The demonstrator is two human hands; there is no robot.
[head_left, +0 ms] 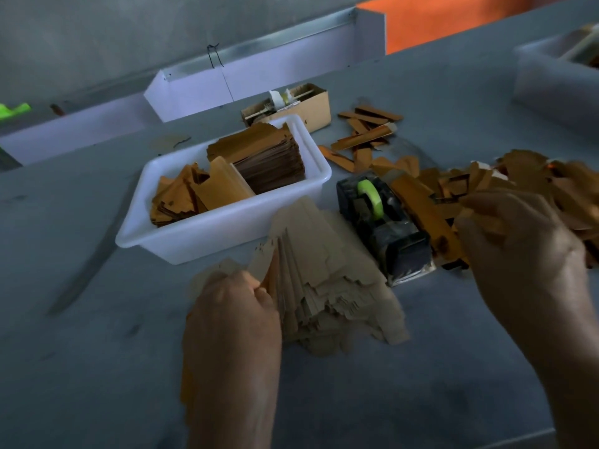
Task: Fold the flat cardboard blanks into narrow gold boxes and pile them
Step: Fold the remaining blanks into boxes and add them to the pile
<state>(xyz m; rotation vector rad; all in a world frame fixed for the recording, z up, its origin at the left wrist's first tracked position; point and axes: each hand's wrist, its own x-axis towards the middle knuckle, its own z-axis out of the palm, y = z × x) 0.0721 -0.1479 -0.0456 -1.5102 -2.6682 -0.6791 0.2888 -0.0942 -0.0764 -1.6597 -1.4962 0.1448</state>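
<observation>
left hand point(233, 306) gripping blank stack point(324, 286), no legible writing

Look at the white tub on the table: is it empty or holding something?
Holding something. The white tub contains a dense stack of blanks at its far end and loose gold pieces nearer.

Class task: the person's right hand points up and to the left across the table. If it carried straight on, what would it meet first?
Probably the long gold folded box just beyond the right hand; depth is unclear.
</observation>
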